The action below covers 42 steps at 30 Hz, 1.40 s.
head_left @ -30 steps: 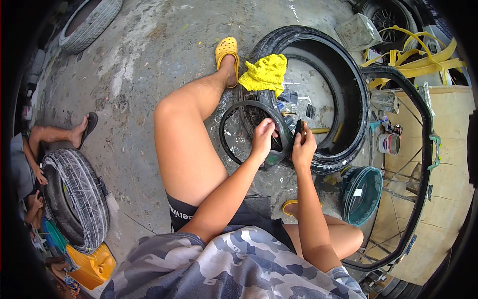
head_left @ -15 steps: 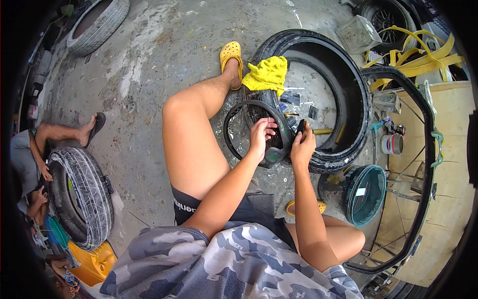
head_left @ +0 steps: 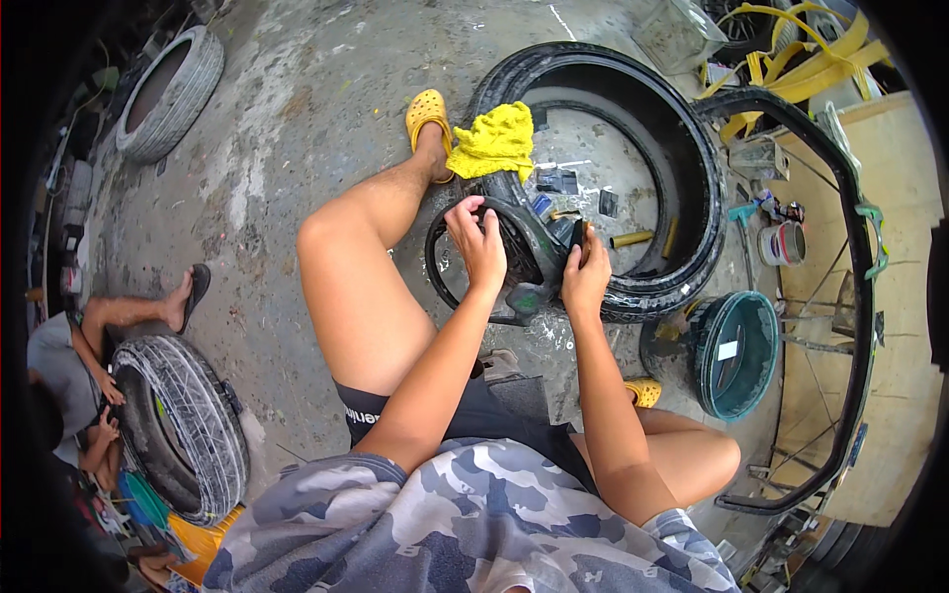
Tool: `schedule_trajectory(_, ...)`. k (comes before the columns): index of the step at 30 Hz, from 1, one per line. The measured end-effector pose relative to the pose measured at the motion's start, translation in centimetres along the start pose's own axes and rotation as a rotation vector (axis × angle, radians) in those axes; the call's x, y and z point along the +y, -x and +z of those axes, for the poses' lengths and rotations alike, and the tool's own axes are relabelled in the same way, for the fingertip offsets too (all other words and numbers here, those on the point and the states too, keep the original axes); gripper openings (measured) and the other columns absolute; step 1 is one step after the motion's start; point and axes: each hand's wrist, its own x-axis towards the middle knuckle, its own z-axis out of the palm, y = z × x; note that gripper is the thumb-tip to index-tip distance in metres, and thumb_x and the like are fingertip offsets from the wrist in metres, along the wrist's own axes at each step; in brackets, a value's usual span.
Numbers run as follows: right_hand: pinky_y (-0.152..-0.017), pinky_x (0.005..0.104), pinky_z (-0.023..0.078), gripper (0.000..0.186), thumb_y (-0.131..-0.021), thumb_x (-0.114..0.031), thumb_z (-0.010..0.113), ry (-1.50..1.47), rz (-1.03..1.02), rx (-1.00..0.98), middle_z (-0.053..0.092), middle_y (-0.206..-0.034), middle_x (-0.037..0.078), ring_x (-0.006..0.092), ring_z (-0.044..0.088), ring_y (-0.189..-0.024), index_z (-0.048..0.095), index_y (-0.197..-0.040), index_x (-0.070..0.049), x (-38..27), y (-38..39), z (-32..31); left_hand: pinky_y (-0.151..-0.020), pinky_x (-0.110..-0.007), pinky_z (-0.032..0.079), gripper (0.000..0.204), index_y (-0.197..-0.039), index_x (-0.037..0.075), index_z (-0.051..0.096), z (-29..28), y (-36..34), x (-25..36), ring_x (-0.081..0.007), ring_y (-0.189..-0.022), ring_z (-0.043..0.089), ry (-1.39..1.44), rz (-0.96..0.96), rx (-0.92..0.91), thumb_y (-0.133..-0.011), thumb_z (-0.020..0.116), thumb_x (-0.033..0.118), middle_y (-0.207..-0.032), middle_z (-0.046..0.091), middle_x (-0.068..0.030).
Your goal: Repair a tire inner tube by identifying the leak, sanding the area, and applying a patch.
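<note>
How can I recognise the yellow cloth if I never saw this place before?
Find the large black tyre lying flat, right of centre. Over its left side drapes the yellow cloth, just right of a yellow clog. Unlike that clog, the cloth is rumpled, fluffy fabric.

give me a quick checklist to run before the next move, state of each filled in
1. Right hand has the small black piece: ok, held at the fingertips.
2. Left hand firmly on the black ring: cannot tell; fingers are at its upper rim, but the grip is unclear.
3. Yellow cloth clear of both hands: ok, it drapes over the edge of the large tire beyond them.
4. Dark squares cleared from the large tire's opening: not ok, they lie loose inside.
5. Green bucket clear of the right hand: ok, it stands apart to the right.
</note>
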Motion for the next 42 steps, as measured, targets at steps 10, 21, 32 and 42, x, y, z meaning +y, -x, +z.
schedule_trajectory(10, -0.084, 0.0433, 0.047, 0.046, -0.087, 0.000, 0.059, -0.151, -0.076, -0.250, 0.058, -0.096, 0.021, 0.0379, 0.059, -0.091, 0.055, -0.132, -0.003, 0.0, 0.2, -2.1, -0.103, -0.052, 0.024, 0.036, -0.126, 0.014, 0.045, 4.2, 1.4, -1.3, -0.0361, -0.119, 0.037, -0.143, -0.152, -0.004, -0.098, 0.046, 0.037, -0.124, 0.044, -0.0138)
schedule_trajectory(21, -0.084, 0.0410, 0.046, 0.049, -0.085, 0.005, 0.058, -0.151, -0.081, -0.307, 0.058, -0.097, 0.022, 0.0379, 0.056, -0.090, 0.052, -0.134, -0.001, -2.3, 1.5, -2.7, -0.101, -0.050, 0.024, 0.033, -0.125, 0.013, 0.046, 4.0, 1.4, -2.2, -0.0343, -0.121, 0.036, -0.059, -0.102, -0.036, -0.100, 0.042, 0.033, -0.125, 0.045, -0.0115)
schedule_trajectory(32, -0.079, 0.0392, 0.047, 0.050, -0.084, 0.006, 0.059, -0.138, -0.107, -0.277, 0.061, -0.096, 0.018, 0.0329, 0.056, -0.081, 0.053, -0.133, -0.001, -2.3, 1.7, -2.9, -0.105, -0.047, 0.023, 0.035, -0.124, 0.010, 0.044, 3.9, 1.4, -1.8, -0.0325, -0.118, 0.035, -0.101, -0.148, -0.081, -0.100, 0.044, 0.036, -0.126, 0.045, -0.0101)
schedule_trajectory(42, -0.067, 0.0278, 0.048, 0.041, -0.089, -0.004, 0.064, -0.392, 0.334, -0.310, 0.061, -0.080, 0.005, 0.0116, 0.056, -0.071, 0.059, -0.130, -0.005, -2.6, -1.2, -2.0, -0.101, -0.054, 0.023, 0.029, -0.116, 0.011, 0.043, 2.5, 0.4, -1.5, -0.0366, -0.118, 0.036, -0.119, -0.096, -0.167, -0.094, 0.050, 0.029, -0.120, 0.043, -0.0148)
